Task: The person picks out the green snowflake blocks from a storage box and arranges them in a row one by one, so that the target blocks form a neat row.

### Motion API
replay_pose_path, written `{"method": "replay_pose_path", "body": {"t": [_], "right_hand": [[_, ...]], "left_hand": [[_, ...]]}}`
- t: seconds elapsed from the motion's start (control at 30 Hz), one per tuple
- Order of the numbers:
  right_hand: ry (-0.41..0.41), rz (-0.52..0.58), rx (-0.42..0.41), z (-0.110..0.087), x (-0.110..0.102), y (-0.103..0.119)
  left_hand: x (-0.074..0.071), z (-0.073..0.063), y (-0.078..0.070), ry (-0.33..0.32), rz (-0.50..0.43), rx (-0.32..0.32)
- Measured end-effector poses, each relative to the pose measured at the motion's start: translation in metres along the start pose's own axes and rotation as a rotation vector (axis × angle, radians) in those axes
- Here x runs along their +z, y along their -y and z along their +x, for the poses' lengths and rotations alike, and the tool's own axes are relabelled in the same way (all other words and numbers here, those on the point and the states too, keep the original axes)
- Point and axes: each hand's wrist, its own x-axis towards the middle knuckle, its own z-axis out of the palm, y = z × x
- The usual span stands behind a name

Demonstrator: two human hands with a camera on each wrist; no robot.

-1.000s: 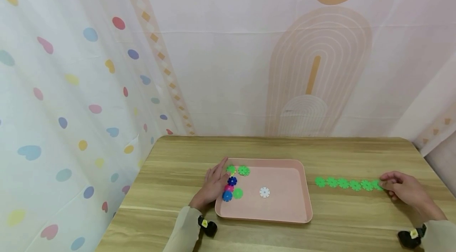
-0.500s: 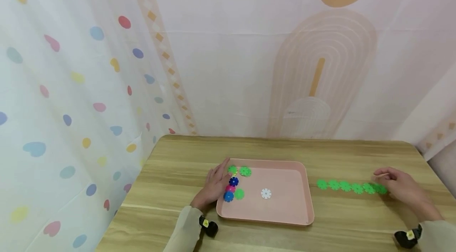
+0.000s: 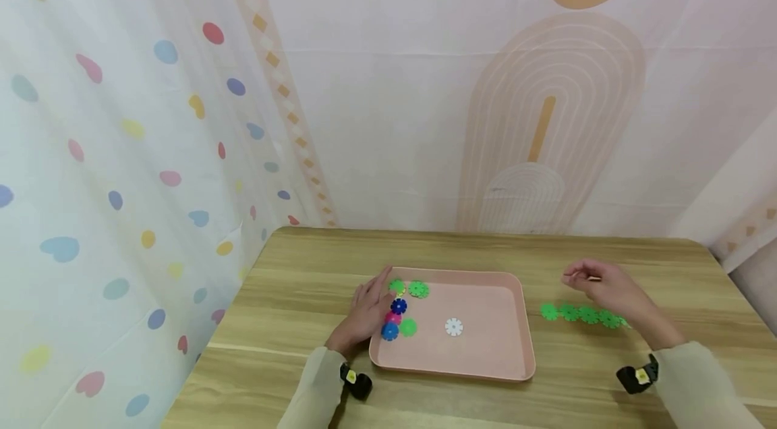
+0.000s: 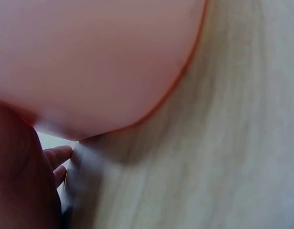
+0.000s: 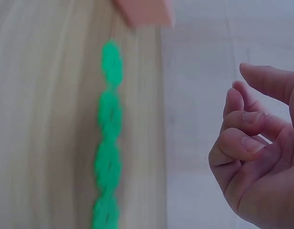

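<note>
My left hand (image 3: 367, 316) rests over the left rim of a pink tray (image 3: 485, 355), fingers extended along its side. In the left wrist view, fingertips (image 4: 59, 155) show beyond the tray's outer wall. Inside the tray by that hand lie green snowflake discs (image 3: 417, 289), a dark blue disc (image 3: 398, 306), a pink disc (image 3: 393, 318) and a blue disc (image 3: 390, 331). My right hand (image 3: 607, 287) hovers above a row of linked green snowflake discs (image 3: 589, 315) on the table. Its fingers are loosely curled with nothing between them. Its forearm hides the row's right end.
A white snowflake disc (image 3: 454, 327) lies near the tray's middle, and a single green disc (image 3: 408, 328) is left of it. The wooden table (image 3: 285, 307) meets a patterned curtain (image 3: 394, 146) at the back.
My right hand has let go of the right end of the green row and moved left above it, toward the tray. My left hand has stayed at the tray's rim.
</note>
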Motion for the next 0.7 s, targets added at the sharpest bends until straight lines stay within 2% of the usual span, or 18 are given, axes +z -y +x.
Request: {"method": "replay_pose_path", "body": {"t": [0.23, 0.5, 0.7], "right_hand": [[0.080, 0.054, -0.067, 0.023, 0.026, 0.031], [0.168, 0.050, -0.236, 0.046, 0.080, 0.061], [0.295, 0.029, -0.303, 0.061, 0.115, 0.086]], "left_hand": [[0.000, 0.000, 0.001, 0.000, 0.001, -0.018], [-0.001, -0.003, 0.003, -0.007, 0.016, 0.011], [0.000, -0.003, 0.003, -0.011, 0.016, 0.002]]}}
